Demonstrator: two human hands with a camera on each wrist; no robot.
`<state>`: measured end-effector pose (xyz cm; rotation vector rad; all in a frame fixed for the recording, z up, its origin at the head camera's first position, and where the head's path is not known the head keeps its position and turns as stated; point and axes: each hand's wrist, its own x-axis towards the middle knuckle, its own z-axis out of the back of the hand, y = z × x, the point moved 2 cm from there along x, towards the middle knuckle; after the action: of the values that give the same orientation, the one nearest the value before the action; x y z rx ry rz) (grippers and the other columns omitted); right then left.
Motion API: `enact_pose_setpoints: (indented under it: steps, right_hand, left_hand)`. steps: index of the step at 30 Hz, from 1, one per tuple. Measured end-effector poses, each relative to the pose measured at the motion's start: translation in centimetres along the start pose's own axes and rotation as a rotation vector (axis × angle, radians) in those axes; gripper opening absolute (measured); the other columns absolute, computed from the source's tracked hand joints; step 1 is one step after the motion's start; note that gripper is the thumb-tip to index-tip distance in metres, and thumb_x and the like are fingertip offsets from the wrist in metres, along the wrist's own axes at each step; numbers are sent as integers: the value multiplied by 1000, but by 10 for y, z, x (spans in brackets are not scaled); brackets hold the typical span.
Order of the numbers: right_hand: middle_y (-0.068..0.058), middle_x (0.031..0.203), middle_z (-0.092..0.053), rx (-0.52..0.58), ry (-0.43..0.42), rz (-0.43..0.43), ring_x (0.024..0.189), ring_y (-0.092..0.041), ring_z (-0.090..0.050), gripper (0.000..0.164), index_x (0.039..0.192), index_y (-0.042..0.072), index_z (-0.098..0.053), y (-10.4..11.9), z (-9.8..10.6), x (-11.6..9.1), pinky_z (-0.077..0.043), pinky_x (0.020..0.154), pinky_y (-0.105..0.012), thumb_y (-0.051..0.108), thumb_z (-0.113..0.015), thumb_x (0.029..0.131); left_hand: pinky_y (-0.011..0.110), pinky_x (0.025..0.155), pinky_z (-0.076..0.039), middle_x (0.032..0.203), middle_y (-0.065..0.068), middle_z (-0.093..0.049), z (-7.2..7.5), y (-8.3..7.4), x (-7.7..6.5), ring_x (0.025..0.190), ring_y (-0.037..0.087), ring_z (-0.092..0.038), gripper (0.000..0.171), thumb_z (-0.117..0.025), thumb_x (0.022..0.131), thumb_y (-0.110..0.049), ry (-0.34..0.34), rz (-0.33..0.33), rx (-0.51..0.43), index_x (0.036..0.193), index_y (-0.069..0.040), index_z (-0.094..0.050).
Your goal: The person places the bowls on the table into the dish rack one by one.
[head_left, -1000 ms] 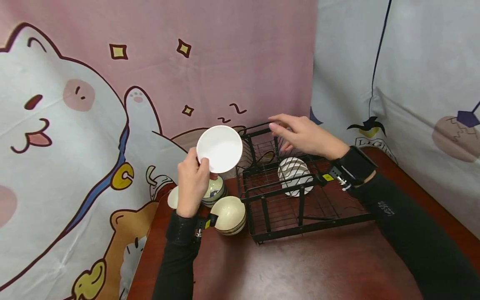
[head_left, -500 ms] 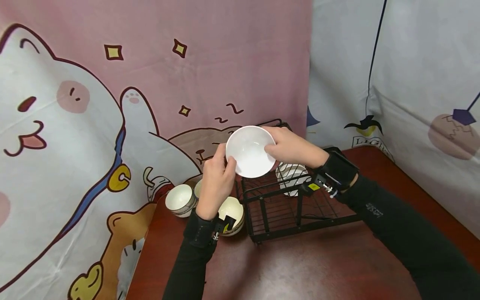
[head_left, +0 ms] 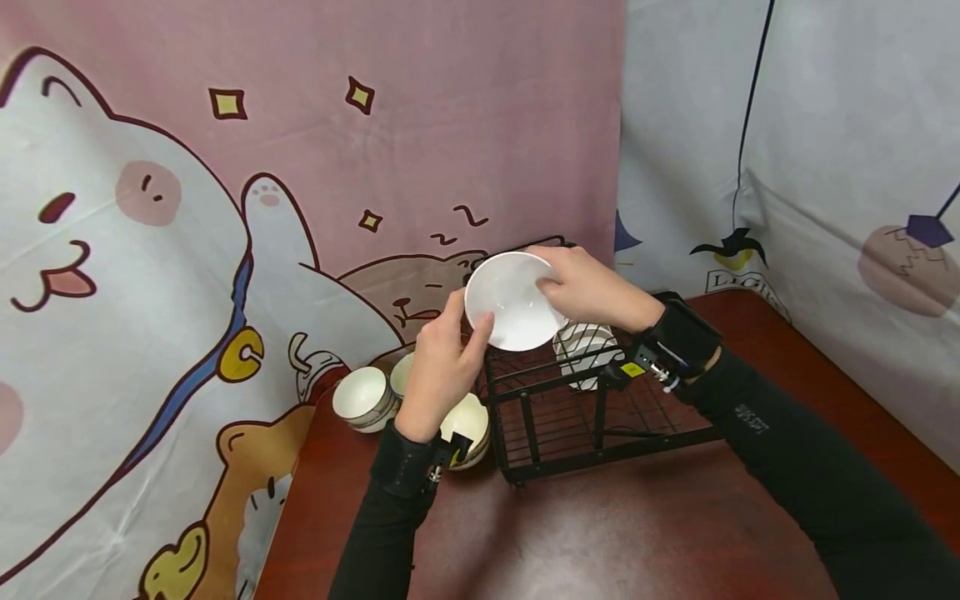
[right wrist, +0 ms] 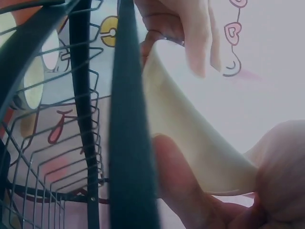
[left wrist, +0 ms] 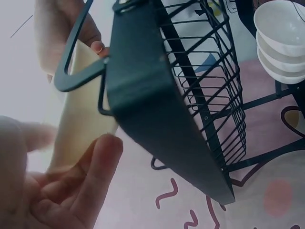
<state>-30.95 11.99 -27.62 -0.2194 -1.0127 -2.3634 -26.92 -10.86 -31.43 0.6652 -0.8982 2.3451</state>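
Note:
A white bowl is held up over the back left of a black wire dish rack, its inside facing the head camera. My left hand grips its left rim, thumb on the inner side and fingers behind. On the opposite rim, my right hand pinches with the thumb inside. Both wrist views show the bowl's outer wall with fingers against it, close to the rack's dark frame. Several white bowls lean in a row in the rack, below my right hand.
Left of the rack stand stacked patterned bowls: one stack at the far left, another partly behind my left hand, and a third beside the rack. The reddish-brown table meets printed cloth walls at the back and sides.
My left hand has carried the bowl rightward to the rack. The right hand, earlier off the bowl, has taken hold of its right rim. Lately the bowl has shifted slightly right and tilted.

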Motion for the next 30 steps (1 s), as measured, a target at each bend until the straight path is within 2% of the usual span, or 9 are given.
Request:
enact_pose_setpoints:
  steps: [3, 5, 8, 12, 15, 19, 21, 25, 30]
  right_hand:
    - [-22, 135, -71, 8, -17, -6, 115, -37, -70, 42, 146, 1, -63, -4, 10, -5, -58, 96, -55, 0, -51, 106]
    - [-23, 133, -71, 29, -49, -20, 113, -38, -70, 38, 142, 1, -65, -10, 18, -10, -58, 94, -57, -1, -52, 106]
    - [-24, 131, -71, 66, -104, -50, 114, -40, -68, 34, 136, 1, -65, -20, 33, -17, -56, 95, -60, -2, -52, 105]
    - [-28, 137, -67, 64, -169, -97, 119, -45, -66, 37, 143, 1, -63, -35, 54, -28, -54, 97, -63, 0, -53, 107]
    - [-30, 140, -66, 29, -233, -132, 121, -46, -65, 41, 149, 2, -61, -50, 68, -38, -53, 96, -60, 2, -54, 108]
    - [-31, 137, -66, -24, -341, -159, 116, -47, -65, 39, 148, 3, -63, -76, 79, -50, -50, 93, -55, 2, -53, 109]
    - [-33, 134, -67, -58, -395, -161, 113, -48, -65, 38, 146, 3, -64, -89, 80, -56, -49, 93, -57, 1, -53, 110]
    - [-35, 131, -68, -126, -485, -142, 111, -54, -67, 38, 144, 5, -67, -116, 75, -68, -50, 88, -69, 0, -52, 110]
    - [-33, 131, -69, -193, -539, -96, 115, -57, -67, 39, 140, 5, -70, -145, 53, -82, -53, 85, -75, -9, -54, 107]
  left_hand:
    - [44, 76, -59, 109, 13, -75, 1, 4, -4, 87, 23, -70, 52, -59, 114, -39, 28, -30, -18, 153, -4, -59]
    - [48, 87, -57, 116, 11, -74, 2, 9, -9, 104, 27, -69, 60, -53, 114, -51, 30, -45, -13, 155, -8, -59]
    - [56, 98, -49, 132, 10, -69, 7, 22, -22, 120, 33, -62, 73, -42, 112, -68, 8, -50, 39, 161, -16, -56]
    - [66, 116, -36, 160, 9, -55, 15, 49, -48, 145, 37, -49, 83, -37, 107, -80, -1, -18, 125, 169, -25, -46]
    - [72, 126, -20, 177, 7, -36, 21, 75, -75, 162, 38, -30, 90, -43, 104, -82, 34, 36, 185, 175, -27, -34]
    - [75, 128, -8, 183, 9, -21, 30, 111, -117, 168, 40, -15, 100, -61, 100, -77, 109, 144, 262, 177, -25, -25]
    - [76, 127, -7, 183, 12, -20, 35, 127, -140, 168, 42, -13, 105, -71, 96, -71, 147, 207, 294, 177, -23, -25]
    - [78, 126, -6, 181, 17, -22, 39, 155, -185, 167, 46, -13, 116, -80, 88, -69, 219, 335, 337, 176, -17, -26]
    - [81, 124, -5, 181, 19, -22, 36, 181, -219, 166, 49, -12, 122, -81, 85, -74, 349, 492, 372, 176, -12, -27]
